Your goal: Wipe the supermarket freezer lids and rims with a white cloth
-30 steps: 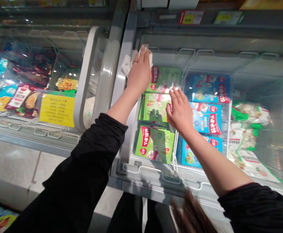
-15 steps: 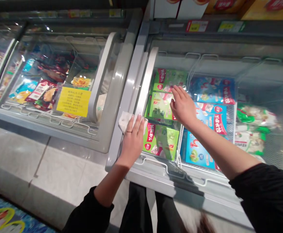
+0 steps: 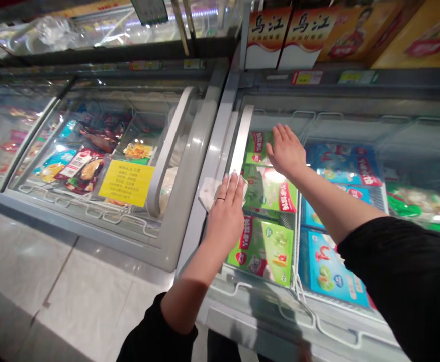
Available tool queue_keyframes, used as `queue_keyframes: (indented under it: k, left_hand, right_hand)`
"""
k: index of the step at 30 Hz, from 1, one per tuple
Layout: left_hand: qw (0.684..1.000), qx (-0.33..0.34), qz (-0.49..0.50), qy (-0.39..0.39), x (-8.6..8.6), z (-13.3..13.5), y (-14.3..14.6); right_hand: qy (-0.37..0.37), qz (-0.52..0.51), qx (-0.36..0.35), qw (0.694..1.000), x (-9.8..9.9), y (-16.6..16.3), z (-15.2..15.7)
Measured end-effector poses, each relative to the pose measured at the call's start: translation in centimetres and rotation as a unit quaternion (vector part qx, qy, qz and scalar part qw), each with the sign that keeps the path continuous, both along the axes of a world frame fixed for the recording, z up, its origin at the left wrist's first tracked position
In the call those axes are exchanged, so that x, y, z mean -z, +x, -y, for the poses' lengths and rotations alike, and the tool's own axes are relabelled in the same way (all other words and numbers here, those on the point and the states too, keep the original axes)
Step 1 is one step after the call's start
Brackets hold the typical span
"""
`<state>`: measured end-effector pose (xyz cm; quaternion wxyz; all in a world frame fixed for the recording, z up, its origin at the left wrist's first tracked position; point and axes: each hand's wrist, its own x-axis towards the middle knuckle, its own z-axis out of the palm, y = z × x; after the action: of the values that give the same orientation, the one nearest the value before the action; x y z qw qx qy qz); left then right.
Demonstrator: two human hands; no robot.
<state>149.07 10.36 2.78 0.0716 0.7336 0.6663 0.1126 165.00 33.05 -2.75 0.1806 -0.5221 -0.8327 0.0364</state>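
- We see the left hand at the left edge of the freezer, about midway between the back and front corners. Its grip holds the white cloth under straight fingers laid close together.
- We find the cloth lying on the pale frame of that edge, one part showing left of the fingers and a small corner to their right, just below the lower end of the white strip.
- We note a thin dark ring on one finger of this hand.
- We see the right hand over the glass lid, nearer the back edge than the left hand is. Its grip is wide, fingers extended toward the back; whether the palm touches the glass, we cannot tell.
- Beneath the lid we see green packets in a column along the left edge, blue packets beside them, and bags with green parts farther toward the right edge.
- Above the back edge we see printed boxes.
- Beyond the left edge we see a neighbouring freezer with a yellow sign near its front right corner.
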Motion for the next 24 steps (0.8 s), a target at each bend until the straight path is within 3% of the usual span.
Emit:
queue_keyframes:
  k: [9, 13, 16, 20, 24]
  left_hand:
    - [0.998, 0.01, 0.028, 0.052, 0.6, -16.9, -0.8]
    - [0.998, -0.003, 0.03, 0.046, 0.0, -23.9, -0.7]
    - [0.999, -0.013, 0.026, 0.036, -0.6, -27.8, -0.4]
    - [0.999, -0.008, 0.021, 0.032, -0.9, -29.0, -0.4]
    - [0.998, 0.019, 0.02, 0.049, -0.6, -25.3, -0.6]
  right_hand:
    - [0.018, -0.045, 0.032, 0.998, -0.4, 0.0, 0.5]
    - [0.025, -0.06, 0.038, 0.997, -0.4, -0.1, 0.4]
    - [0.015, -0.055, 0.044, 0.997, -0.5, -0.1, 0.4]
    - [-0.014, -0.044, 0.054, 0.997, -1.0, -0.1, 0.4]
    - [-0.037, -0.057, 0.052, 0.996, -1.6, -0.2, 0.3]
